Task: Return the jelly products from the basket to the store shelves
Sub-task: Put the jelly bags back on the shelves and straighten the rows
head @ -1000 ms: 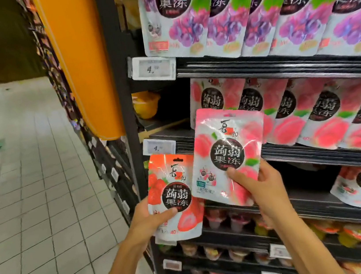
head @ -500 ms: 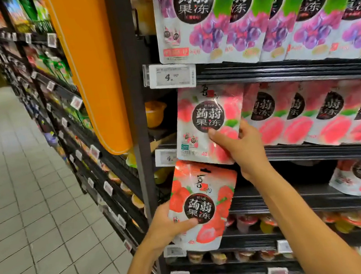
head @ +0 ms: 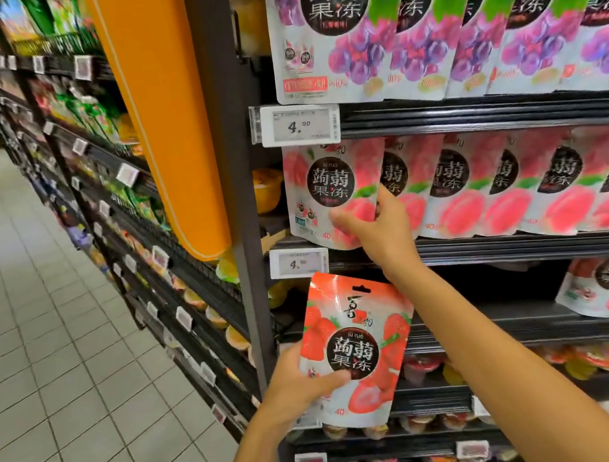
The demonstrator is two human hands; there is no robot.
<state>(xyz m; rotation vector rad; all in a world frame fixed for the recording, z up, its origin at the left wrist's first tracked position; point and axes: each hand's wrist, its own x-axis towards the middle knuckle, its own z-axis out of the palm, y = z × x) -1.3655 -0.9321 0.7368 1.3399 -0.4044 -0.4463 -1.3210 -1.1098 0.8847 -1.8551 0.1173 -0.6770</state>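
A pink peach jelly pouch (head: 333,195) with a round black label stands at the left end of the middle shelf (head: 512,246), where your right hand (head: 377,230) pinches its lower corner. Your left hand (head: 301,386) grips a red strawberry jelly pouch (head: 363,324) below, thumb across its face. Matching peach pouches (head: 523,180) crowd the row alongside; grape pouches (head: 461,20) line the shelf above a price tag (head: 300,126).

Upright peach pouch (head: 330,192), tilted strawberry pouch (head: 358,344)

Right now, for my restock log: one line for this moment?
right hand: pinching peach pouch at peach row | left hand: holding strawberry pouch
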